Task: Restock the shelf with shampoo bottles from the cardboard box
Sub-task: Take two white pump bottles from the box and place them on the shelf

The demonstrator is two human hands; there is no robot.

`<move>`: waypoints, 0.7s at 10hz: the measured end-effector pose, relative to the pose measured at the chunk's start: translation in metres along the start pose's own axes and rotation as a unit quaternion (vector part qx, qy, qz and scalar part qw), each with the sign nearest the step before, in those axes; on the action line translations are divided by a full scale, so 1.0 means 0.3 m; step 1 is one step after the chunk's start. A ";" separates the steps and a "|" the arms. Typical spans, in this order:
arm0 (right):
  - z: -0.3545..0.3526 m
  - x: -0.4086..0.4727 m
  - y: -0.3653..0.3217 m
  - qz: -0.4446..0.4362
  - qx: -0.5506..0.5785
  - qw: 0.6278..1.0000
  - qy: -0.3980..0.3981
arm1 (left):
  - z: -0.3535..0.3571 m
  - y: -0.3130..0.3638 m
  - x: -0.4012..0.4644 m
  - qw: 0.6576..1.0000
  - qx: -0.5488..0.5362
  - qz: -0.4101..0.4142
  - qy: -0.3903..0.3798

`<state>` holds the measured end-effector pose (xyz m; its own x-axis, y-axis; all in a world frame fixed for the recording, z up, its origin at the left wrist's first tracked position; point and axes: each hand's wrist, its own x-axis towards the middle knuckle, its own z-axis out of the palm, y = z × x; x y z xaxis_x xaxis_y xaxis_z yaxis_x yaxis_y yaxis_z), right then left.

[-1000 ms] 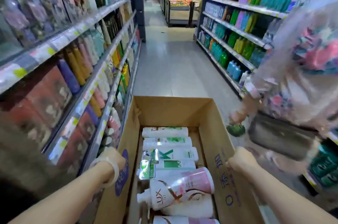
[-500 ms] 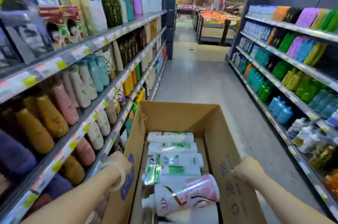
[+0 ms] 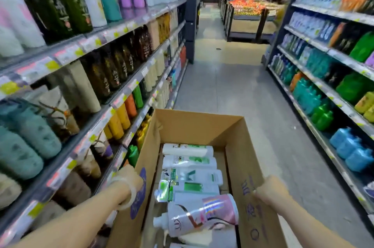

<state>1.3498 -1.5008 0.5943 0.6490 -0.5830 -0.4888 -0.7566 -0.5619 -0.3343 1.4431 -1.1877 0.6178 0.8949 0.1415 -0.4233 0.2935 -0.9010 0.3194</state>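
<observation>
Right now I see both forearms stretched forward, my left hand [image 3: 129,179] at 8 o'clock and right hand [image 3: 270,190] at 4 o'clock — each curled onto a side wall of the cardboard box [image 3: 202,126]. Matte brown board, open top. Inside lie glossy white-and-green shampoo bottles [image 3: 188,161], plus a pink holographic pouch [image 3: 202,215]. Stocked shelf [image 3: 113,104] at 9 o'clock.

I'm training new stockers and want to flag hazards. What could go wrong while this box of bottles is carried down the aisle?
1. The left hand and right hand grip only the cardboard box by its side flaps; these may bend or tear.
2. The pink bottle lies loose on top and could roll.
3. The box passes close to the left shelf and could clip it.
</observation>
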 end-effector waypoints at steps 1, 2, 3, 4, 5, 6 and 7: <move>-0.035 0.251 -0.142 0.009 -0.030 0.999 -0.010 | 0.034 0.092 0.263 0.999 0.024 -0.038 -0.011; -0.030 0.447 -0.244 0.007 -0.021 0.999 -0.023 | 0.060 0.182 0.494 0.998 0.029 -0.027 -0.041; 0.024 0.665 -0.321 -0.006 0.015 0.999 -0.035 | 0.130 0.223 0.718 0.998 0.010 -0.041 -0.043; 0.108 0.869 -0.379 0.004 0.009 1.000 -0.020 | 0.199 0.273 0.907 0.996 -0.024 -0.079 -0.022; 0.227 1.061 -0.418 -0.002 0.018 1.000 -0.014 | 0.317 0.279 1.090 0.995 -0.042 -0.092 -0.013; 0.380 1.269 -0.420 -0.001 0.053 0.998 -0.021 | 0.472 0.262 1.271 0.992 -0.043 -0.118 -0.014; 0.564 1.478 -0.407 -0.006 0.046 0.999 -0.025 | 0.650 0.228 1.445 0.990 -0.036 -0.139 -0.002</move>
<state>1.7166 -1.5914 0.2819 0.6555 -0.5452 -0.5226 -0.7539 -0.5121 -0.4115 1.7856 -1.2681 0.2909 0.7741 0.3783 -0.5076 0.5523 -0.7954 0.2495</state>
